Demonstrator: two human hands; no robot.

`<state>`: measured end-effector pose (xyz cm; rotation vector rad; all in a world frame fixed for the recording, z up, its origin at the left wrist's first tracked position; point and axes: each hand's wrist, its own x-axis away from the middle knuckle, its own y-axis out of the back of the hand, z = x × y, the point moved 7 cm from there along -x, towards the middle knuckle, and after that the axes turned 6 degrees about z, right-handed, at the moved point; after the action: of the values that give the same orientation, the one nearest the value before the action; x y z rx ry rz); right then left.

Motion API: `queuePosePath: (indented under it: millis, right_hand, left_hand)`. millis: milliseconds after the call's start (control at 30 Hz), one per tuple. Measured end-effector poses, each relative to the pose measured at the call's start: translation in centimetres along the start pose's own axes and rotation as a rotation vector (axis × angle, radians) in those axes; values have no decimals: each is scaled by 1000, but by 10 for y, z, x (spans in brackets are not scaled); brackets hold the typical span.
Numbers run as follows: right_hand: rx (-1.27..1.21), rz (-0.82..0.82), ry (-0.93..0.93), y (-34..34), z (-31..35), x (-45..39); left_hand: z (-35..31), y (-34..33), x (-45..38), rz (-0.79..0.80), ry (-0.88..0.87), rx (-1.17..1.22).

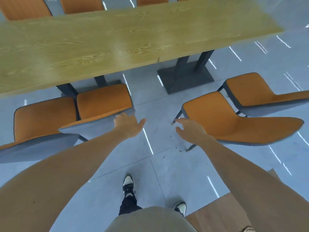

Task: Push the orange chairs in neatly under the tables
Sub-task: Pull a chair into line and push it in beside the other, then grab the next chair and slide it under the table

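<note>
With the left hand (129,125) open on the tucked chair (103,104) at the table (117,41), the empty, open right hand (190,129) should next grasp the angled chair (222,118) and straighten it in.

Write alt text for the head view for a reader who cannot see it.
Seen from above, a person's left hand touches the back of an orange chair at a long wooden table, and the open right hand reaches toward a second chair standing out from the table.
</note>
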<state>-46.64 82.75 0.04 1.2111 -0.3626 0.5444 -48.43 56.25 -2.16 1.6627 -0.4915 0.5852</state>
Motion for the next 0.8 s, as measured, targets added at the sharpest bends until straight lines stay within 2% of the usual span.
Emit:
queuePosePath:
  millis: [67,167,233,333,433,533,667,800]
  right_hand:
    - [50,16,-54,19,-49,27]
    - [124,34,-48,47,-114,67]
    - [192,4,-68,71,-156,95]
    - [175,-93,-101,118,-206,134]
    - [112,-261,-120,159,-251,168]
    - [127,-379,-142,185,-293,187]
    - [144,-486,-171,200,-350,180]
    - [169,-550,-157,201,-391,169]
  left_hand:
    - [-54,-6,19,79,-95,14]
    - [-144,-5,49,-8,-168,-111]
    - [-209,-8,68,-33,-223,-103]
    - [-299,-5,87,-75,-307,-70]
    - [-382,6,94,-204,-384,-122]
    - [-451,7,90,-264,-448,-118]
    - [-533,-9,66,-260,-528,-8]
    - [-581,-33,51,-244,-516,35]
